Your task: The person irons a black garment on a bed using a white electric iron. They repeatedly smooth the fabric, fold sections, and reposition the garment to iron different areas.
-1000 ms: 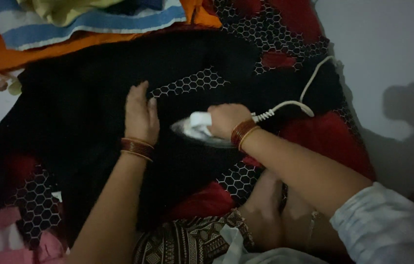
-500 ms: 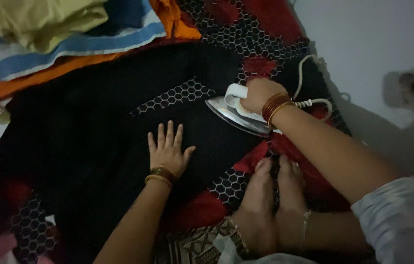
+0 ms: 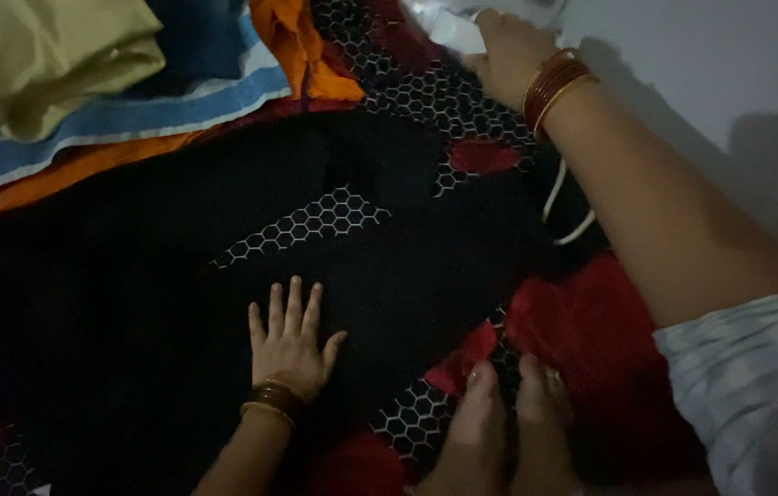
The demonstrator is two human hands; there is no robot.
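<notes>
Since half a second ago, your right hand (image 3: 510, 50) has carried the iron (image 3: 456, 26) away from the middle of the black garment (image 3: 223, 276) to the far top edge of the view, beside the pale floor (image 3: 710, 73). Only a white sliver of the iron shows there, partly cut off by the frame, and your fingers are clenched around it. Its white cord (image 3: 563, 207) trails back under your forearm across the dark cloth. Your left hand (image 3: 290, 340) has barely shifted: it lies flat, fingers spread and holding nothing, pressing on the black garment just below a strip of the honeycomb-patterned blanket (image 3: 425, 92) that shows through. With the iron off the cloth, the garment lies bare and is held smooth only by your open palm, so this looks like a pause between strokes. Your two bare feet (image 3: 508, 422) rest on the red and black blanket near the bottom edge. A pile of folded clothes (image 3: 58, 64), yellow, blue and orange, sits at the upper left, well apart from both hands.
</notes>
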